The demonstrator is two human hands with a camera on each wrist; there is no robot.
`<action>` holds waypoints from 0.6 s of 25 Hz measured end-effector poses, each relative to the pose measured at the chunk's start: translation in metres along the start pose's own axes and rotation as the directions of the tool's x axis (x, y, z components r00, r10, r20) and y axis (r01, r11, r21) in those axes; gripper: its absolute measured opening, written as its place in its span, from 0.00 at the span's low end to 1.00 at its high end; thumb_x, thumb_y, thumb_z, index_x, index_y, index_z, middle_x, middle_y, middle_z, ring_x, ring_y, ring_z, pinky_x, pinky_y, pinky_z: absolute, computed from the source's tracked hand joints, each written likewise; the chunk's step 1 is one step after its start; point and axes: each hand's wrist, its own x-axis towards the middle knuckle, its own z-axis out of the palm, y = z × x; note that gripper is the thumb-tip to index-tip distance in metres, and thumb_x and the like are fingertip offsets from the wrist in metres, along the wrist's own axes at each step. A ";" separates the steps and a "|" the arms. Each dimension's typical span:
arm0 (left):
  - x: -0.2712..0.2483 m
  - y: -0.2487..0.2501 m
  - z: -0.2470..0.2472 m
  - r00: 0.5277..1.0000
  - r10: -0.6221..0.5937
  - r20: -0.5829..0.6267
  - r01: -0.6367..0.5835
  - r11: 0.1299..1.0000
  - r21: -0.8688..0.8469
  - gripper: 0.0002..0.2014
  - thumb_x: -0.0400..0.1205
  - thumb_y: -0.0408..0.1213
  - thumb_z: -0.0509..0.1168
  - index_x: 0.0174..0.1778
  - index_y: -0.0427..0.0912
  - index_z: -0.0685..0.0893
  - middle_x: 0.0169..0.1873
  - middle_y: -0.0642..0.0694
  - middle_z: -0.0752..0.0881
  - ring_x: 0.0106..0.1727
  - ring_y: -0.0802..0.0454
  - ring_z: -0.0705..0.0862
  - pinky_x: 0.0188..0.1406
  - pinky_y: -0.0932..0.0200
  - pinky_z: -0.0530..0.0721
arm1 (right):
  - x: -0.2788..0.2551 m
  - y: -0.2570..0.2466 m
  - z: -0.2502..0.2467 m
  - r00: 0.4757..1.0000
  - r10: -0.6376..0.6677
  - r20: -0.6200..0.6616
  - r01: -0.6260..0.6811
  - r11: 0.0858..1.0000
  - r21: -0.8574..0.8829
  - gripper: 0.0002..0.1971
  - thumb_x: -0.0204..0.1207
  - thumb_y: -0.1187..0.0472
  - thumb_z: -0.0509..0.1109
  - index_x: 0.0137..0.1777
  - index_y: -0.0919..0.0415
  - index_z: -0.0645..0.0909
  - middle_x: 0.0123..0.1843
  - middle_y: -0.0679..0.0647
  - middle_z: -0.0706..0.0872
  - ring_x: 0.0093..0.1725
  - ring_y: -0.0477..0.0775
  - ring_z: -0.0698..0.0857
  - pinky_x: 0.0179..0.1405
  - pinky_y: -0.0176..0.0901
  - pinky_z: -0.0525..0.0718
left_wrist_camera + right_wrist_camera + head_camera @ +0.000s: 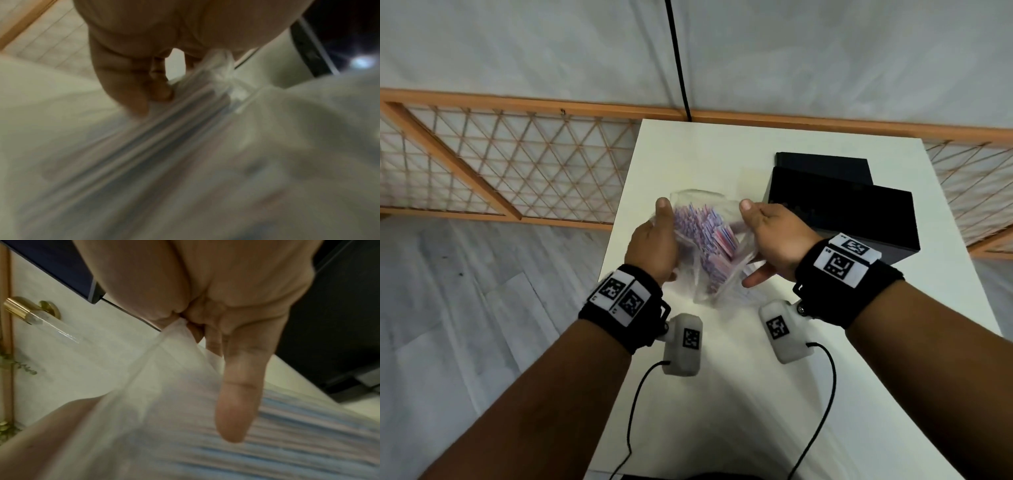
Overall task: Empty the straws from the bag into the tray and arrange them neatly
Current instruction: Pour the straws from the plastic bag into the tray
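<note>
Currently the left hand [652, 245] is pinching the left edge of the clear bag [702, 291], thumb up along the plastic, fingers curled behind it. The straws [705, 236] are sitting between the two grips, packed as a slanted bundle inside the bag, which is being held up off the white table [722, 394]. The right hand [774, 236] is clamping the right edge of the bag mouth between thumb and curled fingers; in the right wrist view the film is bunching into that pinch.

Risks, my read:
- The bag is hanging left of the black tray [859, 219], not over it, so tipping now is likely sending straws onto the table or off the left edge.
- The plastic is thin and both grips are at the rims only, so the film could be slipping out once the bundle shifts.
- The straws are loose and light, so a fast dump is scattering them crosswise and costing more sorting later.
- The tray's inside is too dark to read, so I cannot tell what is in it.
</note>
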 end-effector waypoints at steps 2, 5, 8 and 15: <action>0.001 0.001 -0.004 0.984 -0.131 0.118 0.154 0.965 -0.214 0.33 0.83 0.73 0.45 0.51 0.53 0.89 0.47 0.41 0.92 0.50 0.37 0.91 0.56 0.36 0.89 | 0.002 -0.005 0.008 1.000 -0.028 0.014 0.028 0.999 -0.029 0.27 0.84 0.38 0.55 0.68 0.59 0.77 0.66 0.61 0.81 0.47 0.67 0.88 0.31 0.61 0.90; 0.008 -0.004 -0.015 0.939 -0.263 0.222 0.339 0.811 -0.476 0.38 0.80 0.76 0.45 0.59 0.51 0.88 0.57 0.34 0.89 0.60 0.28 0.87 0.63 0.24 0.79 | 0.004 -0.014 0.012 0.995 -0.104 -0.002 0.103 0.989 -0.108 0.24 0.85 0.39 0.54 0.59 0.59 0.80 0.65 0.68 0.79 0.52 0.68 0.87 0.36 0.61 0.90; 0.009 -0.007 -0.020 0.880 -0.308 0.361 0.473 0.631 -0.615 0.43 0.82 0.73 0.47 0.67 0.38 0.86 0.65 0.27 0.86 0.61 0.26 0.87 0.53 0.25 0.83 | 0.010 -0.014 0.014 0.984 -0.180 0.005 0.177 0.958 -0.227 0.32 0.85 0.37 0.52 0.61 0.66 0.81 0.61 0.67 0.85 0.53 0.69 0.87 0.43 0.60 0.89; -0.007 -0.018 -0.001 0.862 -0.312 0.400 0.507 0.534 -0.677 0.27 0.87 0.57 0.55 0.80 0.48 0.75 0.81 0.41 0.74 0.81 0.35 0.72 0.66 0.38 0.78 | 0.011 -0.019 0.022 0.963 -0.243 0.116 0.269 0.877 -0.398 0.30 0.88 0.42 0.50 0.56 0.67 0.84 0.59 0.63 0.87 0.60 0.63 0.84 0.65 0.60 0.80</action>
